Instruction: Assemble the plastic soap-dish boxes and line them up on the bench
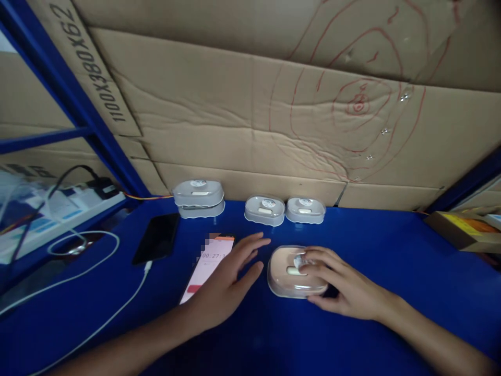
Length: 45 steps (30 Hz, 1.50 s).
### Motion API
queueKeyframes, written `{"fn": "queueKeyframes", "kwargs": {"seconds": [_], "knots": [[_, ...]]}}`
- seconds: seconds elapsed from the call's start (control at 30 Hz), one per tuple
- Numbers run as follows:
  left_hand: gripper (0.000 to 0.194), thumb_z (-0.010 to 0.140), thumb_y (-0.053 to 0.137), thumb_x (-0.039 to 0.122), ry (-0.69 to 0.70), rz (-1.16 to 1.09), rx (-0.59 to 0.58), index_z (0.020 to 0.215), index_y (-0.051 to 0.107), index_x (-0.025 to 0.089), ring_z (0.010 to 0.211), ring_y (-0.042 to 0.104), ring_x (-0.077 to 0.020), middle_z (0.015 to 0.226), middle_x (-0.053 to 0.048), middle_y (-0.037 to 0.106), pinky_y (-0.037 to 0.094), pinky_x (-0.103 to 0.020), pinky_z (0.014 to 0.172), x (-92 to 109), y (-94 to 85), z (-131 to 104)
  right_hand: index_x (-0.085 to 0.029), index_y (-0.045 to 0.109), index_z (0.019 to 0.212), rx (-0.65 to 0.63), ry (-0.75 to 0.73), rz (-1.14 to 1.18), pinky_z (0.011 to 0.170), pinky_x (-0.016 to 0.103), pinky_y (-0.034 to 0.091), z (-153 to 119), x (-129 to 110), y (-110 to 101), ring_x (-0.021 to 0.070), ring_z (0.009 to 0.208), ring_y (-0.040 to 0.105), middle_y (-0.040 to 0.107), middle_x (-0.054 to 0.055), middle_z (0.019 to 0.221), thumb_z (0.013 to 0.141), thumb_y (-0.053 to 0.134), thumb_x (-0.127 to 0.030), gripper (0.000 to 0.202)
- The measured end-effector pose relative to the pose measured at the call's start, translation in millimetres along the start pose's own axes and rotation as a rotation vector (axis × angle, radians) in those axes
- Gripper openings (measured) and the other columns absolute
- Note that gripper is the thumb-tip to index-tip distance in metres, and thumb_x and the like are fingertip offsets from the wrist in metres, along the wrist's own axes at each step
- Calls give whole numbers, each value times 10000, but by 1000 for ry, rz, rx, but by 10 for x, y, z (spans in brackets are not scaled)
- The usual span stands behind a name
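Observation:
My right hand [344, 287] rests on a clear oval plastic case [285, 279] lying on the blue table [352, 334], fingertips pressing a small round sticker on its lid. My left hand [230, 282] lies flat and open beside the case, partly over a phone [209, 261] whose screen shows a timer. Neither hand lifts anything.
Two similar cases are stacked [199, 198] at the back left, two more [266, 210] [306, 210] stand side by side against the cardboard wall [274, 120]. A dark phone [156, 237] with a white cable [117, 308] lies at left. A box [462, 227] sits at right.

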<state>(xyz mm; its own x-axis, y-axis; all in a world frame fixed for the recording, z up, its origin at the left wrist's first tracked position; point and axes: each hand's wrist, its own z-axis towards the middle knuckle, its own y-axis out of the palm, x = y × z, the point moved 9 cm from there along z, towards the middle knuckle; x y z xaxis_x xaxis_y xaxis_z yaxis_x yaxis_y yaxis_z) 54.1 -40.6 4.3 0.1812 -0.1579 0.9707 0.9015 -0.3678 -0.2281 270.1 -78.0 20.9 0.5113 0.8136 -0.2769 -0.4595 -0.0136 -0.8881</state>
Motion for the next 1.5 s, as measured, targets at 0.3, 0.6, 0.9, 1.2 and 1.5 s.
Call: {"fn": "queueKeyframes", "kwargs": {"seconds": [0.3,0.6,0.9,1.2,1.5], "knots": [[678,1052,543,350,342,1065,-1,1672,352,153,1665,204,-383,1796,-210,225,250,-609,1318,271,-169,898,-308,586,1335,-84,449,-213,1181,627,418,-653,1130,-517,338,1386,593,648,95,1459,890,720,-312,464],[467,1037,606,288,384,1079,-103,1503,605,258,1481,527,-371,1587,-142,583,423,-623,1214,126,-99,661,-262,637,1381,136,590,-491,1045,576,543,-1096,2142,-897,360,1308,668,680,137,1465,936,506,-193,469],[639,972,705,134,528,825,-293,1521,548,420,1334,615,-284,1453,-64,630,559,-464,1116,239,286,-190,-281,441,1621,217,373,-376,1263,594,401,-603,1857,-468,299,1555,474,516,138,1652,1089,421,-270,532],[957,838,867,274,312,713,-264,1647,376,416,1598,372,-405,1807,-101,239,415,-615,1248,-245,294,-91,-329,305,1704,0,155,-33,1277,528,406,-60,204,-120,345,1608,377,345,132,1757,1011,669,-549,814],[1197,752,930,474,141,534,-279,1722,241,347,1605,342,-432,1772,-162,315,306,-650,1291,-509,266,-21,-234,488,1617,-193,37,162,1285,548,381,77,-115,395,355,1648,271,423,174,1707,986,706,-539,734]]}}
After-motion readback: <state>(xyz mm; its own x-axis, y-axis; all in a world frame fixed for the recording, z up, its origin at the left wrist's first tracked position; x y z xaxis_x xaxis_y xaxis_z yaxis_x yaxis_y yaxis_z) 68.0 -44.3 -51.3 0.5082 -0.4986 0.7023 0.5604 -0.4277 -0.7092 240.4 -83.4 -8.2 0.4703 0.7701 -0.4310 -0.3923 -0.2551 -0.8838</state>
